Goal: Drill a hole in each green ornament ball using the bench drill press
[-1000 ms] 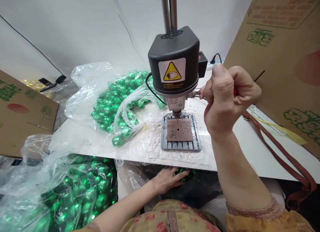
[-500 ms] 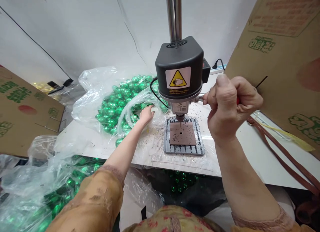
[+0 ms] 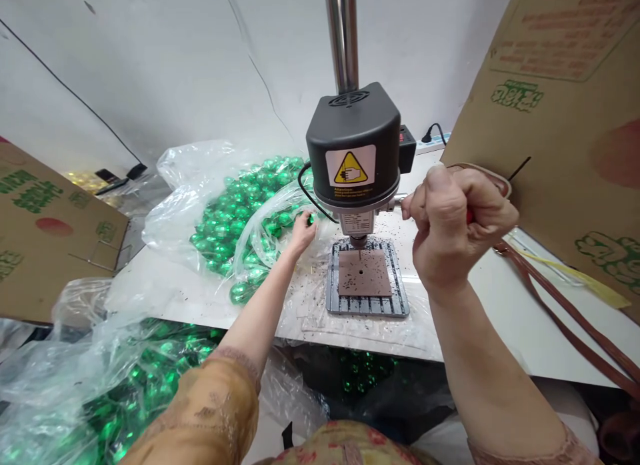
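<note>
My left hand (image 3: 303, 233) is closed on a small shiny green ball (image 3: 311, 219), of which only a part shows between the fingers. Beside it lies a heap of green balls (image 3: 227, 215) in an open clear plastic bag (image 3: 183, 185). My right hand (image 3: 453, 228) is wrapped round the feed handle (image 3: 469, 215) of a black drill press (image 3: 355, 141); a bit of red shows in the grip. Below the drill's chuck, a brown square plate (image 3: 364, 281) with a small dark hole rests on the grooved metal base (image 3: 367, 307).
Dark chips lie scattered over the white table (image 3: 175, 285). Cardboard boxes stand at the left (image 3: 45, 238) and right (image 3: 565, 151). A brown strap (image 3: 560, 311) crosses the table's right side. More green balls in plastic (image 3: 155, 378) are below the front edge.
My left hand has moved slightly right and up from the bag's opening, and a green ball now shows in its fingers. My right hand stays on the handle; the view has shifted slightly.
</note>
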{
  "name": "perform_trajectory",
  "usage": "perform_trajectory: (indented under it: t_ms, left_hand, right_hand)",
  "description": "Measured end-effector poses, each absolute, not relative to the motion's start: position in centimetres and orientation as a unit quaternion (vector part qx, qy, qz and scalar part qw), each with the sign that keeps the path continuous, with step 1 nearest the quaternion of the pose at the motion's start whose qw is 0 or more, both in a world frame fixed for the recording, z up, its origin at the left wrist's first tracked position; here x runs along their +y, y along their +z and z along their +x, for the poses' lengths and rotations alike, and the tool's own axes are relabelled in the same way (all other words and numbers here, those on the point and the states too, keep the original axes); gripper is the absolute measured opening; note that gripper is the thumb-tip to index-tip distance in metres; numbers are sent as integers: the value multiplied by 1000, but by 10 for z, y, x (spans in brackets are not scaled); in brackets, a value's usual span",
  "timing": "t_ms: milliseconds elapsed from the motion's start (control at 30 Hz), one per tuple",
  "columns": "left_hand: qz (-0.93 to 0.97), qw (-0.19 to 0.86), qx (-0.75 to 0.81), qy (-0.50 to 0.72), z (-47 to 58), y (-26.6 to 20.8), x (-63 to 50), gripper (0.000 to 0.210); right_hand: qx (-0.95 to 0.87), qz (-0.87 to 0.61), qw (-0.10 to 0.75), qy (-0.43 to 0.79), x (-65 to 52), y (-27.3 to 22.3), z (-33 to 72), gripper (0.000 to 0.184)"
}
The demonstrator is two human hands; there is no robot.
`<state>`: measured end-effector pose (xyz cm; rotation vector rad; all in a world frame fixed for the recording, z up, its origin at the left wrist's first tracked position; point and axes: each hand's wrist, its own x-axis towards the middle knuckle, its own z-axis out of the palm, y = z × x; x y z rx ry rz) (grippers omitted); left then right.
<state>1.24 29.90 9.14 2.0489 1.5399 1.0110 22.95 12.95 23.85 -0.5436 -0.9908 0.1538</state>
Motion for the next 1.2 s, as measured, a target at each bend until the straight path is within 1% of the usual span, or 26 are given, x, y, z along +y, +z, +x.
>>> perform_trajectory:
  t_ms: [67,167,233,300,367,467,667,867,967,1100,1200]
  left_hand:
    - [667,242,548,444,1,95,278,34]
    - [533,404,465,580,-9,102,234,41]
    - [488,500,409,587,-6,105,203,52]
    - [482,550,391,560,2,105,177,59]
    - [494,557,392,541,14,102,159,59]
    - [528,538,394,526,32,93,150,55]
    - [564,519,381,518,55,77,162,50]
    - [591,502,359,519,62,67,168,47]
    - [594,521,330,516,63,63,170,50]
    - [595,553,300,500,64,59,172,62]
    - [602,558,289,493,64,59,173,62]
  right_hand:
    - [-471,-252,842,71,128,239,229,51]
    - [-473,-249,843,67,128,239,228,52]
    - [-471,-249,844,67,127,239,228,52]
    - [-467,-251,845,70,128,238,228,51]
    - [-465,-251,846,73,129,238,228,51]
    - [-466,-249,846,67,130,237,229,51]
    - [-481,-271,831,63,129,236,230,53]
    - [-483,-249,837,61,128,238,229,51]
    - [-484,-241,839,62,128,237,228,50]
    - [-485,-255,834,64,128,236,228,51]
    - [-483,-258,834,66,127,236,228,51]
